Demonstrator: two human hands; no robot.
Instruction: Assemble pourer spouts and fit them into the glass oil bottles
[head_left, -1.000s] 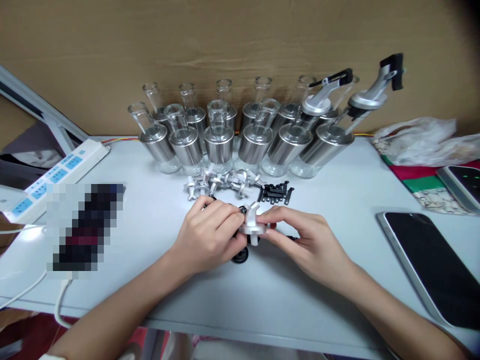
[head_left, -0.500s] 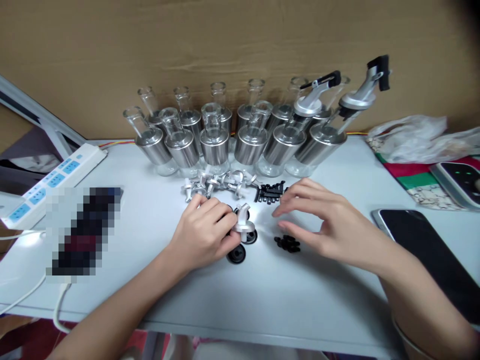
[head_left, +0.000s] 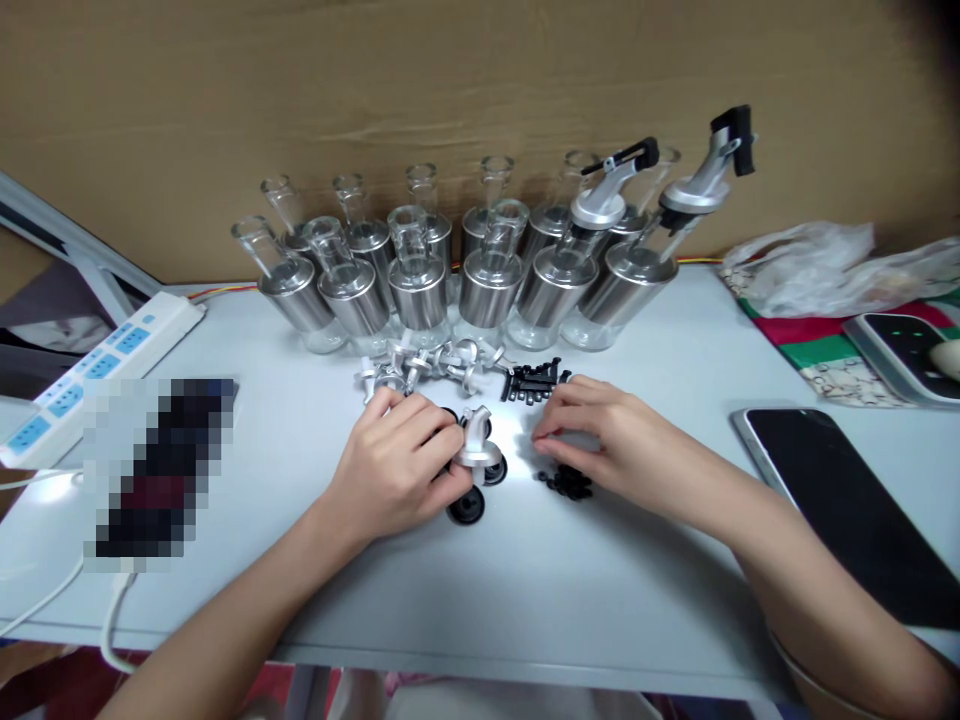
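Observation:
In the head view my left hand is closed on a silver pourer spout, held upright between thumb and fingers. Black round discs lie under and beside it on the table. My right hand is closed, with thumb and fingertips pinched together just above the tabletop; whatever may be between them is hidden. Small black plugs are heaped below its thumb. Beyond its fingers lies a bunch of black levers. Several loose silver spouts are piled past my left hand.
Two rows of glass bottles with steel sleeves stand at the back; two at the right carry pourers. A power strip and a phone on a cable lie left. Another phone and a plastic bag lie right.
My right hand's thumb and fingers, apart before, have come together in a pinch. My left hand still holds the pourer spout. The whole view has shifted slightly.

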